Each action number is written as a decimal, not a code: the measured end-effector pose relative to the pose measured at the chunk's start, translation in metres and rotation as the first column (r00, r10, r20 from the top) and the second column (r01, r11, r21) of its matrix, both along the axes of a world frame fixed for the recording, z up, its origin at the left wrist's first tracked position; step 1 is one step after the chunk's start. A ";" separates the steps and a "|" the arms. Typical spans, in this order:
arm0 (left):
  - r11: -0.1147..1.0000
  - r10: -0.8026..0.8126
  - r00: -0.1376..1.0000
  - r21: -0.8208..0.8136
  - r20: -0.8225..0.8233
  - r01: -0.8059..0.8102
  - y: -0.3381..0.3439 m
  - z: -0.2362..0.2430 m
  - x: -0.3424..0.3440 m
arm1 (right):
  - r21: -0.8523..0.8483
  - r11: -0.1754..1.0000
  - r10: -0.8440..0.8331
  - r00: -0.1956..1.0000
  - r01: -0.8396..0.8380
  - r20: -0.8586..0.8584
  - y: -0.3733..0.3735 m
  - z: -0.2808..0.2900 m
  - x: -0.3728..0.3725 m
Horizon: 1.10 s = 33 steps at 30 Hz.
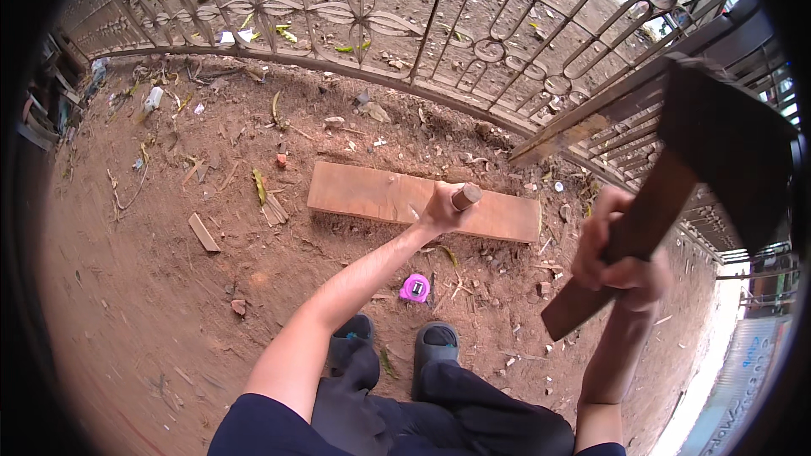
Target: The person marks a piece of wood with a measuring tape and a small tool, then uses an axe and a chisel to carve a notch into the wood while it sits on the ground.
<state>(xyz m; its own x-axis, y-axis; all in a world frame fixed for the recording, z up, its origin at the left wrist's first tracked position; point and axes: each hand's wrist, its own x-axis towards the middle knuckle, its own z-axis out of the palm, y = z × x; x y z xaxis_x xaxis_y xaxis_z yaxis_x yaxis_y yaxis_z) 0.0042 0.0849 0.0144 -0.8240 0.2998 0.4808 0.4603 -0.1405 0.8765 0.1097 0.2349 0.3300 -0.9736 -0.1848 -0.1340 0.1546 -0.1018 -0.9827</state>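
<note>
A reddish wooden plank lies flat on the dirt. My left hand grips an upright tool with a round wooden handle over the plank; its lower end is hidden. My right hand is wrapped around the wooden handle of a large dark axe-like tool, raised at the right and blurred, its head in the upper right. A pink tape measure lies on the ground between the plank and my feet, beside a thin dark object.
A metal fence with scrollwork crosses the top and bends down the right side. Dirt ground holds scattered leaves, wood scraps and small stones. My sandalled feet are below the plank. A pale lettered panel stands at the lower right edge.
</note>
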 end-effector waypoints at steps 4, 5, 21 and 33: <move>0.999 -0.024 1.000 0.023 0.012 0.024 0.034 -0.001 0.006 | -0.091 0.995 0.091 0.716 -0.039 0.693 0.010 -0.112 0.010; 0.999 -0.010 1.000 0.035 0.005 0.009 0.028 -0.007 0.009 | -0.017 0.999 0.043 0.759 -0.042 0.650 0.010 -0.108 0.013; 1.000 0.028 1.000 -0.006 0.004 -0.028 0.016 -0.002 -0.003 | 0.071 0.997 0.001 0.893 -0.037 0.451 -0.001 -0.077 0.010; 0.980 -0.035 0.896 0.192 0.443 -0.056 0.017 -0.013 -0.033 | 0.132 0.973 -0.230 0.868 0.191 0.439 0.058 -0.238 0.052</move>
<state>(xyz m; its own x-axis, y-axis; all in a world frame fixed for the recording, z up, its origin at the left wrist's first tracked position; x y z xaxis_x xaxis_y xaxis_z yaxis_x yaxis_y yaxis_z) -0.0291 0.1019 0.0012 -0.9670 0.2280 0.1140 0.0345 -0.3261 0.9447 0.1616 0.2928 0.0921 -0.8195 0.0486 -0.5711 0.5644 -0.1048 -0.8188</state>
